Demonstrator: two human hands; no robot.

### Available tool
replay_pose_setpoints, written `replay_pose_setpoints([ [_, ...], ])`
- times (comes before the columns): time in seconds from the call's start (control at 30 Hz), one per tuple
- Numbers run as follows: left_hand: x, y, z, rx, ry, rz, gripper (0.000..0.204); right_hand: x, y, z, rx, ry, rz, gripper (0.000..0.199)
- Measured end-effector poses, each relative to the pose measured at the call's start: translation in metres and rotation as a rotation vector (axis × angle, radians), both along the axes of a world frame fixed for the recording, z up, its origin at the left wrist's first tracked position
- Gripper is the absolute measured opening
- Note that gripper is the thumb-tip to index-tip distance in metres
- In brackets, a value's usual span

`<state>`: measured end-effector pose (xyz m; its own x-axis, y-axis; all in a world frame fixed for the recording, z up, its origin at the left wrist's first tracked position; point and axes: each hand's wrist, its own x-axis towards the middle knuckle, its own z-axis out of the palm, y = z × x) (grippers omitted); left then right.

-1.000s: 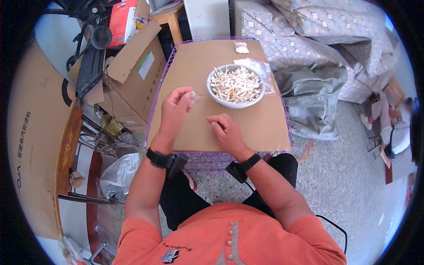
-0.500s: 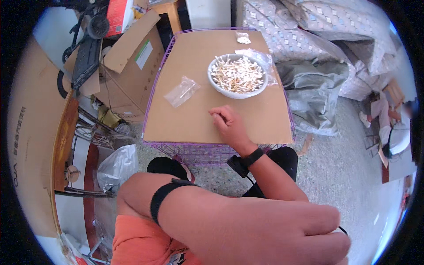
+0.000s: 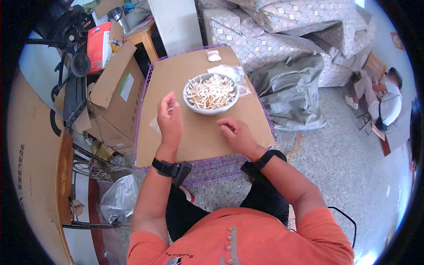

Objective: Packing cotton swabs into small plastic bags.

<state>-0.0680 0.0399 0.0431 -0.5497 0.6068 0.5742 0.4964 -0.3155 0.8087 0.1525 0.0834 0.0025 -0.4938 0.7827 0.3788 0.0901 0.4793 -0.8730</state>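
Note:
A pale round bowl (image 3: 189,105) heaped with cotton swabs (image 3: 211,90) stands on a cardboard-topped table (image 3: 198,141). My left hand (image 3: 170,121) is raised left of the bowl, fingers upward and loosely apart, with nothing visible in it. Beneath it, a small clear plastic bag (image 3: 154,126) shows only in part. Just in front of the bowl, my right hand (image 3: 240,138) is closed, fingers curled toward the thumb; what they hold, if anything, is hidden. Another clear bag (image 3: 242,79) lies right of the bowl. A small packet with white contents (image 3: 213,55) rests near the far edge.
Purple wire mesh (image 3: 212,170) edges the table. Large cardboard boxes (image 3: 115,99) crowd the left side, beside a wooden-edged piece (image 3: 66,176). A grey sack (image 3: 289,95) and patterned covered furniture (image 3: 274,39) stand right and behind. Another person (image 3: 388,99) sits far right.
My left arm has swung from across the near foreground to the table's left side, its hand now over the clear bag. My right hand stays in front of the bowl. The whole view has shifted.

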Motion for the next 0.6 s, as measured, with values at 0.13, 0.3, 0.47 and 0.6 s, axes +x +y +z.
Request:
replay_pose_setpoints([
  [0.13, -0.019, 0.033, -0.043, -0.015, 0.039, 0.074, 0.037, 0.002, 0.027, -0.004, -0.046, 0.085, -0.034, 0.015],
  [0.3, -0.013, 0.049, -0.03, -0.202, -0.548, -0.233, 0.048, 0.0, 0.046, -0.005, -0.33, 0.23, -0.082, 0.014],
  [0.47, -0.003, 0.042, -0.017, -0.29, -0.648, -0.328, 0.052, 0.007, 0.052, -0.012, -0.381, 0.274, -0.093, 0.013],
  [0.6, -0.009, 0.034, -0.013, -0.425, -0.379, -0.156, 0.049, 0.012, 0.049, -0.008, -0.39, 0.243, -0.08, 0.014],
])
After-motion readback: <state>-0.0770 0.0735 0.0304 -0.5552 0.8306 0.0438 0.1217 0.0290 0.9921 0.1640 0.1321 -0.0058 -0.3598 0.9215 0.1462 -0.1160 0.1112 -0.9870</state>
